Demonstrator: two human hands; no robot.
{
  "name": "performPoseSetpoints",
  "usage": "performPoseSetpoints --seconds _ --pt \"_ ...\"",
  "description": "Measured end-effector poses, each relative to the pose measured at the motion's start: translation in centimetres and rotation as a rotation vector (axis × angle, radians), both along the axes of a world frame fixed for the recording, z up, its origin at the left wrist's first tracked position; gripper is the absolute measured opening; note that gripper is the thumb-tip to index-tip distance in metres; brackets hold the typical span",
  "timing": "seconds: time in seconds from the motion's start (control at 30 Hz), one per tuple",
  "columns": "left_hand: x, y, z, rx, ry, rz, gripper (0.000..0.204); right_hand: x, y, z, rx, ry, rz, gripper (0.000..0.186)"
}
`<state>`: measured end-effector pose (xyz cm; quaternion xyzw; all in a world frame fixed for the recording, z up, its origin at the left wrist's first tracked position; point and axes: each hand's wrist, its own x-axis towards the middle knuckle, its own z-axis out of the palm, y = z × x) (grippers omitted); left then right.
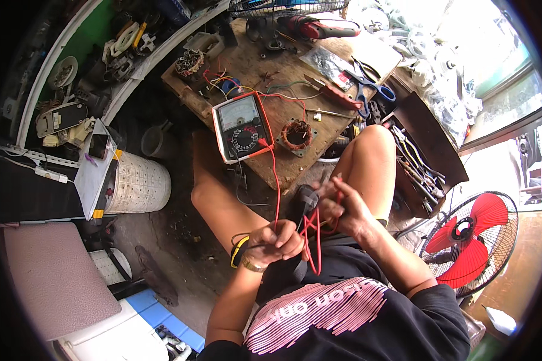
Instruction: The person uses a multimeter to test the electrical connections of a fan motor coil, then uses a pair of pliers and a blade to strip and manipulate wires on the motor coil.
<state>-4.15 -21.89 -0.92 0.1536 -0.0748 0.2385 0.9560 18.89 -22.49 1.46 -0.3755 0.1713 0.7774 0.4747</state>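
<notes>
My left hand (278, 242) is closed in a pinch round a red test lead (276, 186), which runs down from the multimeter. A thin dark cord also passes at its fingers. To the right, my right hand (348, 209) has its fingers curled on the same red lead, with loops of it hanging between both hands. A red tip shows at its fingertips. Beside it sits a black object (303, 201), partly hidden, its kind unclear. On the bench edge lies the analog multimeter (243, 127) in an orange-red case. Next to it is a copper-wound motor stator (297, 136).
The wooden bench (265, 66) carries blue-handled scissors (370, 87), a red-handled knife (337, 96) and another wound coil (190, 62). A tool box (415, 162) full of pliers stands right, near a red-bladed fan (468, 234). A white bucket (140, 183) stands left.
</notes>
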Motion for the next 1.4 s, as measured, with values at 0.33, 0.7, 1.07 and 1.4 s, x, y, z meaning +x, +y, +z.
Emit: performPoseSetpoints --seconds 0.33,0.7,1.07,1.4 --pt "-5.6 -3.7 -3.2 -0.646 0.310 0.477 0.023 -1.9 -1.6 1.5 0.431 -0.534 0.362 0.017" --pt "-2.4 -2.5 0.5 -0.612 -0.097 0.315 0.014 -4.8 -1.1 -1.8 0.091 0.199 0.468 0.032" --pt "-7.9 -2.3 0.0 0.391 1.534 1.105 0.010 -5.7 -3.1 1.1 0.661 -0.728 0.383 0.018" --pt "2.7 3.5 5.0 0.593 1.053 0.495 0.053 -4.7 -4.5 2.6 1.147 -1.233 0.736 0.021"
